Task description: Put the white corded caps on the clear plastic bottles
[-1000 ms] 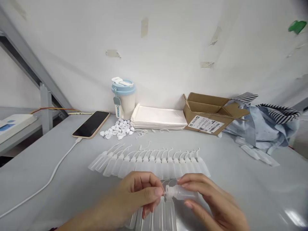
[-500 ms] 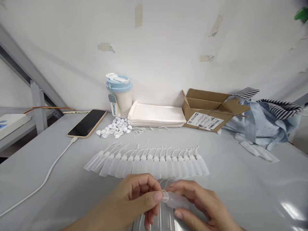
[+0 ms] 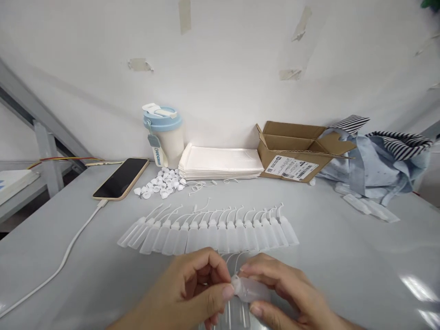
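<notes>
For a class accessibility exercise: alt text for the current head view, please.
The left hand pinches the top of a small translucent bottle while the right hand holds its body. Beyond lie a row of similar bottles, white caps, a phone and a cardboard box.

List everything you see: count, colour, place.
Held bottle: one, translucent, bottom centre
Bottle row: over twelve, translucent, mid-table
Nearer bottles: several, clear, bottom centre
Cup: one, cream and blue, back
Caps: many, white, by cup
Flat stack: one, whitish, beside cup
Loose strips: several, white, by stack
Phone: one, black screen, left
Cable: one, white, at phone
Cardboard box: one, brown, beside stack
Cloth: one, pale blue, back right
Loose pieces: several, translucent, before cloth
Wall: one, white, behind
Tape scraps: several, beige, on wall
Table: one, grey, underneath
Frame: one, grey, left
Boxy item: one, white, far left
Wires: few, red, yellow, left
Green item: one, green, top right
Left hand: one, bare, at bottle's top
Right hand: one, bare, around bottle
</notes>
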`<state>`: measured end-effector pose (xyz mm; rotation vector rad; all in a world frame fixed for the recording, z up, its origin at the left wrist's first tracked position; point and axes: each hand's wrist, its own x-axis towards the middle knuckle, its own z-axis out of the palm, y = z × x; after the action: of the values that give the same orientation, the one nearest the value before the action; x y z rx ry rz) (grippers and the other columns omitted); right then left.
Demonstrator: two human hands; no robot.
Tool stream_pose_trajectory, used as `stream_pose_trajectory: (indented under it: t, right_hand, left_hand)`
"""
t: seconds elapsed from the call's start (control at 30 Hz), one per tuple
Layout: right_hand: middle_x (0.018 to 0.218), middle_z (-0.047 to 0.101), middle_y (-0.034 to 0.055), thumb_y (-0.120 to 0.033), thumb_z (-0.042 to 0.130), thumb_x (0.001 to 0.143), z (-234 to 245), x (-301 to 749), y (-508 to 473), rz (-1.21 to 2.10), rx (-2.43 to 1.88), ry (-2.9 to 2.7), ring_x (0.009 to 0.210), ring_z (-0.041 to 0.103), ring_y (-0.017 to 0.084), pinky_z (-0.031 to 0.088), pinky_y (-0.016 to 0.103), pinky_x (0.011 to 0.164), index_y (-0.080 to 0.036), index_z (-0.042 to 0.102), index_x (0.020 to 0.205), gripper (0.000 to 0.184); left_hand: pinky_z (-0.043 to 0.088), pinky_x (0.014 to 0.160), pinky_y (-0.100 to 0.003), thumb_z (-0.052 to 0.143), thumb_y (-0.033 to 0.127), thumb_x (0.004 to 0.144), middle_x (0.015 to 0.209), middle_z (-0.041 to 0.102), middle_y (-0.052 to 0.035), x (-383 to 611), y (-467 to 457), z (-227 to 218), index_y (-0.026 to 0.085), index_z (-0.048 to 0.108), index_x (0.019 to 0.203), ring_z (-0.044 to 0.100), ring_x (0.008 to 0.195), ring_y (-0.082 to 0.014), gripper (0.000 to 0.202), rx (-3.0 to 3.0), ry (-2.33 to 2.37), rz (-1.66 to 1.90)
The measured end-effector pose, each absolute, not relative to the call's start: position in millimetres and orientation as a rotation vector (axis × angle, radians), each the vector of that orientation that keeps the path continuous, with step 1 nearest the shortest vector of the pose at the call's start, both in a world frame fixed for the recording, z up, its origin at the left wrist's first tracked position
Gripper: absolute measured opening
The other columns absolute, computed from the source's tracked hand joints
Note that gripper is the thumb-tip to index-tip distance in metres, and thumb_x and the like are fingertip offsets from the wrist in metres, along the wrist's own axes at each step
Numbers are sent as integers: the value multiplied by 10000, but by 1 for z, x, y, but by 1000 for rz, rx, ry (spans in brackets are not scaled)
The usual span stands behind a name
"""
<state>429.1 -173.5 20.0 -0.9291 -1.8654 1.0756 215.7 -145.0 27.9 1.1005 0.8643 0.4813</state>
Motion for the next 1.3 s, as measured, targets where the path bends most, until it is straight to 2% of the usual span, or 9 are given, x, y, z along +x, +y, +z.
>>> stream_pose_trajectory:
  t: [0.13,0.27,0.4,0.53,0.63,0.9,1.1,1.3]
  right_hand:
    - [1075,672,31,-112,649,837,24,429,-171,1022,-880,-1927,962,658,173,556,250,825,-352,528,1259,500]
    - [1057,673,57,-70,643,827,27,431,-171,1037,-866,-1959,968,654,168,548,258,840,-283,558,1231,465]
    - [1048,667,75,-79,613,851,25,432,-170,1078,-849,-1974,963,649,164,542,274,849,-251,564,1234,423]
    - [1098,654,92,-129,570,895,27,432,-169,1162,-821,-1983,1007,641,181,543,306,865,-279,544,1283,417]
    - [1099,669,98,-164,573,903,33,433,-169,1282,-841,-2023,1016,646,188,541,304,873,-283,563,1279,395]
    - [1047,690,114,-184,589,896,30,432,-169,1308,-810,-2001,970,665,189,550,291,829,-232,620,1219,328]
    - [1008,688,115,-182,590,896,24,429,-168,1251,-821,-1964,918,663,185,543,303,800,-215,612,1217,324]
    - [970,684,111,-241,591,902,24,430,-170,1231,-866,-1967,864,666,191,551,310,750,-224,600,1248,347]
  left_hand:
    - [401,547,-176,667,412,785,614,545,69,216,-148,31,199,523,798,505,554,-75,258,1141,887,469]
    - [412,576,-192,640,419,801,602,592,55,216,-149,36,200,536,817,537,571,-89,243,1192,973,414]
    - [446,587,-221,651,454,780,620,562,56,216,-149,34,216,575,955,551,587,-113,305,1149,984,435]
    - [436,600,-221,655,420,772,657,549,31,216,-150,28,214,639,847,522,626,-125,220,1313,988,467]
    - [440,627,-219,666,406,774,678,593,18,215,-150,28,223,678,801,541,656,-139,185,1482,973,469]
    - [448,630,-200,678,407,789,665,650,25,214,-151,30,263,740,810,576,635,-135,159,1649,988,479]
    - [459,607,-213,648,426,787,703,678,15,215,-152,24,285,731,897,587,629,-150,198,1652,1019,548]
    - [454,613,-204,594,360,834,705,696,17,217,-151,26,267,724,829,601,637,-144,160,1667,1008,534]
